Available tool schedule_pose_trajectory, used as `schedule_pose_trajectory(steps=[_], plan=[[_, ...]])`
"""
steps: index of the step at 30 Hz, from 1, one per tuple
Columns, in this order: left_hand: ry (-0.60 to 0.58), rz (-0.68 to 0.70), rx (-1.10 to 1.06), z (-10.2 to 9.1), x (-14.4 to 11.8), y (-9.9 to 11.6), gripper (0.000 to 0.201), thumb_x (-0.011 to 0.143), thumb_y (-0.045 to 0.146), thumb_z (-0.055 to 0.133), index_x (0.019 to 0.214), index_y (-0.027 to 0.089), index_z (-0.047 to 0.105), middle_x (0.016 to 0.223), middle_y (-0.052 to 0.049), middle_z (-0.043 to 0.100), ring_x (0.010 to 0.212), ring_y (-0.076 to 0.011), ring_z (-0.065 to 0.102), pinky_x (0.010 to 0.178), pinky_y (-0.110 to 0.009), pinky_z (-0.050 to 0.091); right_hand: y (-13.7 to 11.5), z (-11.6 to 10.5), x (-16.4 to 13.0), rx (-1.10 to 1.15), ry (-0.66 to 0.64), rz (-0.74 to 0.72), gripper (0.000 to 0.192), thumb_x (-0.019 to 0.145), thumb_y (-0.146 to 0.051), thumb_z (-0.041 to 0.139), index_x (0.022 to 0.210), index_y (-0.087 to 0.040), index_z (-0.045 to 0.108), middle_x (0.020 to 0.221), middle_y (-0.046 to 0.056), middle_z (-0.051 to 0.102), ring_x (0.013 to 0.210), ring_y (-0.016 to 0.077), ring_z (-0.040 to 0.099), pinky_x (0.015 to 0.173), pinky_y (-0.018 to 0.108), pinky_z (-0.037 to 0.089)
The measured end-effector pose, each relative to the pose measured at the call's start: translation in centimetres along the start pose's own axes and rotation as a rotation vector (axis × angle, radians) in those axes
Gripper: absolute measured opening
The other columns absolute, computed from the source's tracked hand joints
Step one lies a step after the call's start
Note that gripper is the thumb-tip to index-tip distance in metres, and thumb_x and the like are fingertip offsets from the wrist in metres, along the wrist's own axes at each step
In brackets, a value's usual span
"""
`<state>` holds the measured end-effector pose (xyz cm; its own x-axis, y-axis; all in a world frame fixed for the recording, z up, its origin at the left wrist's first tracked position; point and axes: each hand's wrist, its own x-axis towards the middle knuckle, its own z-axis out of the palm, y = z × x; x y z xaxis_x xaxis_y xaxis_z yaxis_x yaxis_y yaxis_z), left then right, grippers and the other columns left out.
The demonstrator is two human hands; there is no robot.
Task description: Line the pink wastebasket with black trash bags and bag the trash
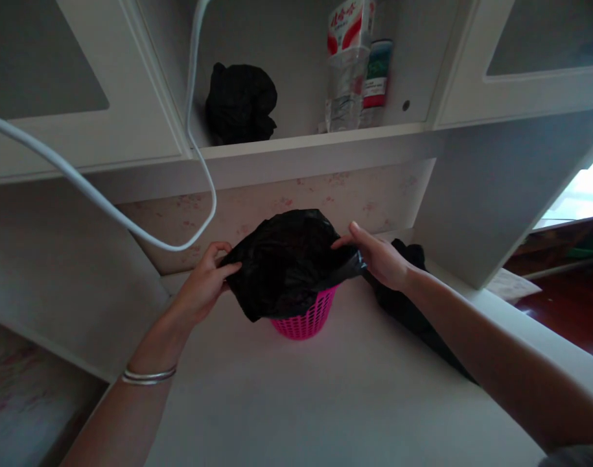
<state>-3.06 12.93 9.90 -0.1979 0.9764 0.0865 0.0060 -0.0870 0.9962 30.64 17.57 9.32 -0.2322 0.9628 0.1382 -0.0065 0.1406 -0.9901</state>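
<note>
1. Head camera: black bag point(281, 266) spread over the top of a pink basket point(308, 321), which stands on a white surface point(257, 402). Clock centre taken at the bag.
2. Left hand point(203, 282), 9 o'clock: thumb and fingers pinched on the bag's edge. Right hand point(381, 259), 3 o'clock: clasping the opposite edge; some fingertips hidden behind plastic.
3. Slip risk: film looks thin and slack. Too light a pinch on either side could let that edge fold inward.
4. Tear risk: hauling the edges apart might split the film, most likely at the pinch points.
5. Tip risk: basket shows only towards 5 to 6 o'clock, neither hand seen bracing it. An uneven tug could drag or tilt it. Its rim is covered; fit of bag over rim cannot be told.
6. Snag risk: white cable point(174, 248) loops at 10 o'clock, depth unclear. A raised left hand might catch it.
7. Dark item point(403, 311) at 4 o'clock, beside the right forearm; dropping that arm could shove it.
</note>
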Motion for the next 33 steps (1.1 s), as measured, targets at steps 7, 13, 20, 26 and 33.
schedule_pose_trajectory(steps=[7,13,20,26,33], plan=[[0.011,-0.115,-0.152,-0.9,-2.0,-2.9,0.031,0.066,0.020,0.085,0.093,0.018,0.071,0.085,0.000,0.072,0.075,-0.0145,0.066,0.064,-0.021,0.052,3.1,-0.4,-1.7,-0.011,0.235,0.062,0.045,0.059,-0.038,0.092,0.094,-0.022,0.069,0.084,0.001,0.074,0.071,0.0203,0.070,0.063,0.032,0.055],[0.171,-0.125,-0.126,0.4,-0.2,-5.9,0.033,0.087,0.032,0.074,0.117,0.019,0.075,0.109,-0.007,0.081,0.102,-0.0211,0.075,0.088,-0.028,0.058,6.8,-0.5,0.0,-0.039,0.324,-0.007,0.050,0.068,-0.026,0.074,0.116,-0.028,0.062,0.111,0.003,0.076,0.099,0.0267,0.073,0.086,0.042,0.062],[0.188,-0.194,-0.030,-0.2,0.5,-6.9,0.037,0.095,0.049,0.072,0.113,0.018,0.078,0.111,-0.012,0.083,0.108,-0.0270,0.078,0.097,-0.035,0.059,8.3,-1.3,0.9,-0.083,0.261,-0.096,0.060,0.066,-0.021,0.068,0.126,-0.024,0.067,0.127,0.007,0.075,0.121,0.0287,0.068,0.111,0.049,0.051],[0.093,-0.413,-0.016,-3.0,-1.8,-4.4,0.041,0.095,0.051,0.070,0.109,0.014,0.081,0.102,-0.018,0.084,0.094,-0.0311,0.081,0.081,-0.038,0.065,6.0,-4.4,-1.4,-0.085,0.186,-0.070,0.053,0.066,-0.022,0.081,0.119,-0.023,0.074,0.119,0.006,0.078,0.111,0.0279,0.071,0.105,0.046,0.055],[0.129,-0.449,-0.073,-3.8,-7.4,-3.7,0.044,0.094,0.052,0.070,0.124,0.020,0.078,0.110,-0.013,0.084,0.110,-0.0332,0.079,0.086,-0.041,0.066,5.3,-5.7,-6.3,0.036,0.158,0.091,0.055,0.066,-0.026,0.089,0.119,-0.026,0.075,0.111,0.005,0.080,0.093,0.0240,0.076,0.078,0.034,0.063]])
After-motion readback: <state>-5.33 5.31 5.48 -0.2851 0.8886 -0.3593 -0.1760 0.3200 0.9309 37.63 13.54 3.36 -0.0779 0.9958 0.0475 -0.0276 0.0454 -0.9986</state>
